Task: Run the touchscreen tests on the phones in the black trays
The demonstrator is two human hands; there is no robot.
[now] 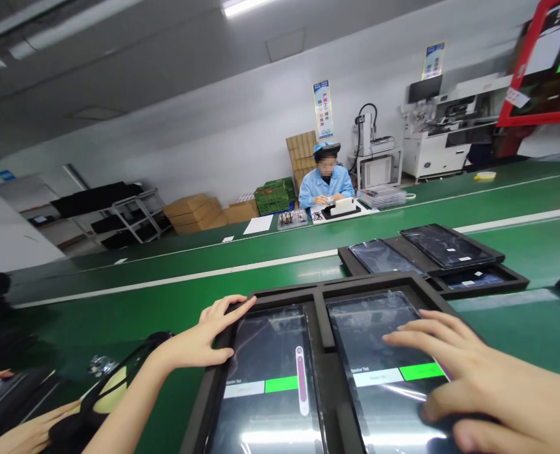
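Note:
Two tablets lie side by side in a black foam tray. The left tablet shows a white bar, a green bar and a pink slider on its dark screen. On the right tablet there are similar white and green bars. My left hand rests at the tray's upper left edge, index finger stretched along it and thumb by the left tablet's side. Over the right tablet's right side hovers my right hand, fingers spread; whether a fingertip touches the screen I cannot tell. Neither hand grips anything.
Behind my tray, more tablets sit in another black tray. A co-worker's hand shows at the lower left beside dark devices. Across the green conveyor table, a person in blue sits at a bench.

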